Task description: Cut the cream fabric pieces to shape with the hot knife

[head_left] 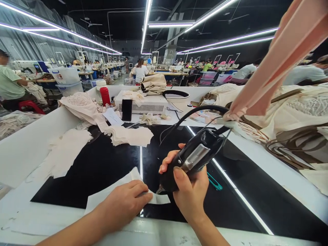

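Bright tube lights [147, 20] run over a big workroom lined with sewing stations, and down on the tabletop a glossy black panel [112, 167] carries the action. Lying on it, near the front edge, we have the white cloth [128, 176], its narrow tail curving off to the right. Over it goes the left hand [128, 202], fingers and thumb close together; whether they pinch the cloth or just press it, I can't tell. And the right hand [191, 194] has a full, firm wrap around the black power tool [193, 157], thumb along the near side, nose angled down just by that tail; contact there is too hard to call. Just right of the grip, a teal tool [214, 182] lies on the panel. Up top, a black cable [188, 114] arcs by the knotted end of a pink fabric strip [271, 65] slanting to the upper right. Beyond the hands, a stack of pale pieces [130, 136], then a dark phone [126, 110] leaning near the vented white box [148, 107], red bottle [105, 96] to its left. Cream and brown garments [297, 112] crowd the right side!
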Demonstrator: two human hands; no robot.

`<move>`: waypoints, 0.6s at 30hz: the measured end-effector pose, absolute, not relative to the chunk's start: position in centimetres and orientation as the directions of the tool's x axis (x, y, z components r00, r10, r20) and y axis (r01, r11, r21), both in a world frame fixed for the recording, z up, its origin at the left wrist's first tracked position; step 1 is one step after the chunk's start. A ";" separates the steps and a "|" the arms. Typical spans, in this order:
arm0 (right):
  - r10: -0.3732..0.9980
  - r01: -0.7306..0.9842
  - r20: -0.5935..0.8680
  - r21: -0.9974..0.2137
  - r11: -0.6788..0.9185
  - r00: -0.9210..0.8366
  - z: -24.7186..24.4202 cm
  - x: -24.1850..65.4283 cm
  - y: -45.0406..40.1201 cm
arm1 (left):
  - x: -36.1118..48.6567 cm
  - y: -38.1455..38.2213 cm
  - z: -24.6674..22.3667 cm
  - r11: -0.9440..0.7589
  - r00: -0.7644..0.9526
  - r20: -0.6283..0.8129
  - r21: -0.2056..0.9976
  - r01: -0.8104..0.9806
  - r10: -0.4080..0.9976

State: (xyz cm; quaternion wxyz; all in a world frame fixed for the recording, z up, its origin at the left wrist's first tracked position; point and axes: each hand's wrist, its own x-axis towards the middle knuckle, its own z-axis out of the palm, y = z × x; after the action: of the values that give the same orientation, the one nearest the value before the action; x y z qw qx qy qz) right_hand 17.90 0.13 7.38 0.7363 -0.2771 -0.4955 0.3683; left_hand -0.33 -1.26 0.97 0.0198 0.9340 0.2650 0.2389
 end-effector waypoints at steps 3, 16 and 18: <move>0.818 -0.273 0.527 -0.772 0.574 0.231 7.3 17.3 0.4 | -0.3 -1.3 1.0 -0.856 0.746 0.427 0.173 0.487 0.511; 0.817 -0.281 0.526 -0.768 0.575 0.236 7.3 16.8 0.7 | -0.2 -1.4 1.1 -0.836 0.733 0.409 0.185 0.517 0.544; 0.815 -0.291 0.532 -0.762 0.579 0.227 7.3 16.6 0.8 | -0.1 -1.4 1.2 -0.835 0.728 0.414 0.195 0.515 0.546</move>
State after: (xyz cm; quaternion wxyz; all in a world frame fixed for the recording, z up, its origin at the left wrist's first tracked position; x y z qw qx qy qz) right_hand 16.57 0.83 7.30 0.7374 -0.2644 -0.4955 0.3752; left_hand -0.12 -1.44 1.23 0.0330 0.9289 0.2857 0.2333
